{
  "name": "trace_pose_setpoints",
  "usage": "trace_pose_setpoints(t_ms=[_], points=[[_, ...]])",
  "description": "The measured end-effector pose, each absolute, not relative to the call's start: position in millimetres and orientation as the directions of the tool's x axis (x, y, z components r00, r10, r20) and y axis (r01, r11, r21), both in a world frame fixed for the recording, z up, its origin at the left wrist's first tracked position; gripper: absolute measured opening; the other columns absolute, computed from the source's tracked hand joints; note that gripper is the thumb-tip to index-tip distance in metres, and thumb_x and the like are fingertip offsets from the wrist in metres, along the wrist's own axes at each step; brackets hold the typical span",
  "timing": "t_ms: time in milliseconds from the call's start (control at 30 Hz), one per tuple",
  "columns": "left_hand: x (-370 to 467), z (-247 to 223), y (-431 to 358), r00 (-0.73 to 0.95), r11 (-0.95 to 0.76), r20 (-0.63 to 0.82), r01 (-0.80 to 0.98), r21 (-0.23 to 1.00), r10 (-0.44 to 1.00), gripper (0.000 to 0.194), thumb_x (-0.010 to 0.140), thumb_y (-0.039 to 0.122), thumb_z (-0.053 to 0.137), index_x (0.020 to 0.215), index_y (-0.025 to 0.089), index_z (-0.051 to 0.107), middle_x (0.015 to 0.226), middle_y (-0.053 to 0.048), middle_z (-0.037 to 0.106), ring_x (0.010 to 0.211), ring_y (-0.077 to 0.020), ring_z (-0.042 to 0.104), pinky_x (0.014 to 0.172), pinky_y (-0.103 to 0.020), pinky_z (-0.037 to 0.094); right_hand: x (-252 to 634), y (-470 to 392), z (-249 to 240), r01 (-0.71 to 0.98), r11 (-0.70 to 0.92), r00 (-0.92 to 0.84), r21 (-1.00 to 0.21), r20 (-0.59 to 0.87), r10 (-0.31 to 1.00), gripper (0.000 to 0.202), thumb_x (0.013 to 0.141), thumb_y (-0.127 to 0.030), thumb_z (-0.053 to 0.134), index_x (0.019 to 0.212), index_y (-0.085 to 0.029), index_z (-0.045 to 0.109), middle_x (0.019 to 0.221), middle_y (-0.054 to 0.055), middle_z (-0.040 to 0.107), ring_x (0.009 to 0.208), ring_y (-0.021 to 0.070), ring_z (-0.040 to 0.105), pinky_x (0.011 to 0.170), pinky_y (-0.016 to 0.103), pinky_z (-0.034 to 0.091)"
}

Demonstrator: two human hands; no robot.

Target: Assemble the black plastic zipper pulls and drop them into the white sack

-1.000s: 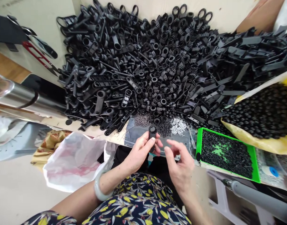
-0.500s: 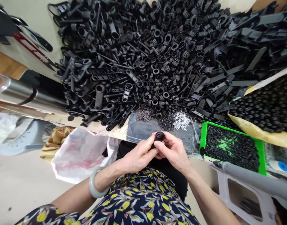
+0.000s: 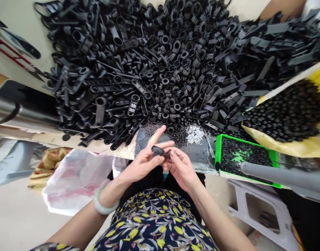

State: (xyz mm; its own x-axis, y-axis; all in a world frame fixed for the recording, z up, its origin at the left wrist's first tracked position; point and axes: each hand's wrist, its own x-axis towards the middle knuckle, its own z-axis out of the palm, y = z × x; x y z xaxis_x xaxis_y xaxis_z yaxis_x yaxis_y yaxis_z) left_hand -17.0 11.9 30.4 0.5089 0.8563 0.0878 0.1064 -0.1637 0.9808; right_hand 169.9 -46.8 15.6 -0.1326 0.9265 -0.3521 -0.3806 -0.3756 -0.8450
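A black plastic part (image 3: 160, 151) with a rounded end lies between my two hands, above the table's front edge. My left hand (image 3: 146, 158) holds it between thumb and palm side, with the index finger stretched out toward the small parts. The fingertips of my right hand (image 3: 180, 165) pinch the part's right end. Just beyond the hands, a grey mat (image 3: 201, 153) bears small dark pieces (image 3: 179, 136) and a heap of white pins (image 3: 195, 134).
A large pile of black plastic parts (image 3: 118, 62) covers the table. At right are a green tray (image 3: 217, 153), a yellow-edged sack (image 3: 282, 143) of black pieces and a grey tool (image 3: 269, 171). A white bag (image 3: 71, 181) sits at lower left.
The black part has turned from ring-up to lying sideways. My left index finger has stretched out. The view has shifted, and the grey tool now overlaps the green tray.
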Motion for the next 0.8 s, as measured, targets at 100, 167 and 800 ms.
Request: trace_pose_setpoints(t_ms=[100, 167, 800], points=[[-32.2, 20.9, 12.4, 0.454, -0.148, 0.097, 0.079, 0.986, 0.886, 0.064, 0.099, 0.035, 0.066, 0.158, 0.036, 0.043, 0.17, -0.009, 0.041, 0.157, -0.0323, 0.039, 0.122, -0.055, 0.047, 182.4, -42.6, 7.6, 0.136, -0.108, 0.118, -0.985, -0.092, 0.989, 0.021, 0.1, -0.047, 0.069, 0.106, -0.029, 0.077, 0.101, 0.003, 0.075, 0.092, 0.0206, 0.067, 0.088, 0.04, 0.052], [-31.5, 16.4, 10.2, 0.374, -0.205, 0.13, 0.168, 0.964, 0.918, 0.054, 0.099, 0.029, 0.062, 0.151, 0.032, 0.049, 0.156, -0.01, 0.055, 0.148, -0.0298, 0.05, 0.12, -0.054, 0.048, 190.4, -39.1, 4.2, 0.563, 0.04, 0.114, -0.826, 0.125, 0.986, 0.017, 0.102, -0.041, 0.066, 0.107, -0.03, 0.079, 0.112, 0.005, 0.076, 0.106, 0.0244, 0.063, 0.097, 0.045, 0.045], [41.7, -25.7, 4.3, 0.522, -0.602, 0.352, 0.451, 0.659, 0.777, 0.015, 0.102, 0.02, 0.061, 0.113, 0.02, 0.071, 0.108, -0.009, 0.072, 0.107, -0.0243, 0.063, 0.091, -0.041, 0.048, 295.5, -40.3, 7.6, 0.993, -0.109, 0.114, -0.043, 0.164, 0.98, 0.024, 0.104, -0.038, 0.06, 0.093, -0.026, 0.077, 0.094, 0.005, 0.072, 0.094, 0.0256, 0.052, 0.084, 0.042, 0.025]])
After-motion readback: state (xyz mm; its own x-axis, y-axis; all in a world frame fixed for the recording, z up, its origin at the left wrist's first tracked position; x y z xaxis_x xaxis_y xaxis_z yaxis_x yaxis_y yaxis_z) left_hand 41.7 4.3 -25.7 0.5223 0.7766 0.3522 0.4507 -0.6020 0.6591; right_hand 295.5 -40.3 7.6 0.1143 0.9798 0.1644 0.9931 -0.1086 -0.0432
